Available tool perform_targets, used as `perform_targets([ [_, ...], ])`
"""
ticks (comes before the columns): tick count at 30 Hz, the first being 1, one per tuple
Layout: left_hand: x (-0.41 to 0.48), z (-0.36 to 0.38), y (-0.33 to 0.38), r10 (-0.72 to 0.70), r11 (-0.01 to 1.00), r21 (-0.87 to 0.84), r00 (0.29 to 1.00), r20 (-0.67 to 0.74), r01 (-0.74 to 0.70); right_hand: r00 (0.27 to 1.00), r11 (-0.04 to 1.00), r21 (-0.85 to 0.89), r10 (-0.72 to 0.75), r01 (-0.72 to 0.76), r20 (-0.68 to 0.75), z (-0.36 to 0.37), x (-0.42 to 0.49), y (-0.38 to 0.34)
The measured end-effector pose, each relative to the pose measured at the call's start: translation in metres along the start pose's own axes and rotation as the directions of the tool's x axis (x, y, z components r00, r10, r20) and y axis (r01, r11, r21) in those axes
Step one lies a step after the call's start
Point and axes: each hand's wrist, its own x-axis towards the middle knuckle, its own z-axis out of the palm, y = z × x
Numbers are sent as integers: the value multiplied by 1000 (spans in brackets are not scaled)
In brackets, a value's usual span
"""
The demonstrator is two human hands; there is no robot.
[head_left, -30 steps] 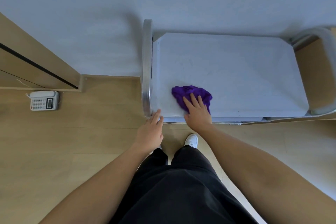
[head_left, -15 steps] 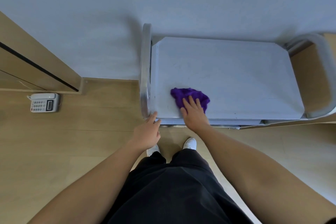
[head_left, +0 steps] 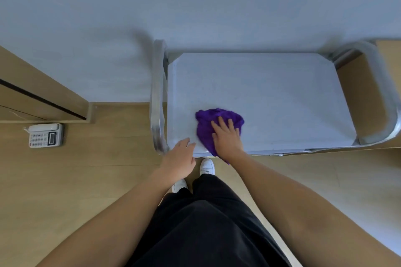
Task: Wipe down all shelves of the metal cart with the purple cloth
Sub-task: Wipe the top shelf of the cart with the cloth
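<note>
- A pale wall stood at the back, and a light wood floor ran below it.
- The metal cart stood against the wall, seen from above. Its flat top shelf was grey and shiny.
- A curved bar closed the cart's 9 o'clock end, and another bar closed its 3 o'clock end.
- The purple cloth lay bunched on the top shelf, at about 7 o'clock on it, near the front edge. A bit of it hung over that edge.
- The right hand lay flat on the cloth with straight, spread fingers, pressing it down. It did not squeeze it. Most of the cloth showed at 10 to 12 o'clock from the hand.
- The left hand was loose and held nothing. Its fingertips were at the shelf's front corner, at 9 o'clock from the cloth. I could not tell if they touched the cart.
- The lower shelves were hidden under the top one.
- A white phone lay on the floor, far off at 9 o'clock from the cart.
- Black trousers and a white shoe showed at 6 o'clock.
</note>
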Motion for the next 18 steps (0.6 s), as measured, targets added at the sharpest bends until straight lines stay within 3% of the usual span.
perform_targets([
  [4,25,-8,1,-52,998,41,998,-24,53,992,993,-20,117,-118,-35,-7,27,22],
  [9,58,-14,-3,-204,977,38,974,-98,209,981,973,-139,-189,182,-43,10,34,-3],
  [11,70,-12,-4,-250,966,34,960,-128,256,968,962,-150,-240,227,-71,11,40,1],
  [15,88,-1,-10,-214,974,14,941,-263,226,959,958,-191,-242,212,-150,0,67,29],
  [18,92,13,-8,-217,974,-18,917,-336,224,971,976,-183,-149,115,-187,-7,83,37],
])
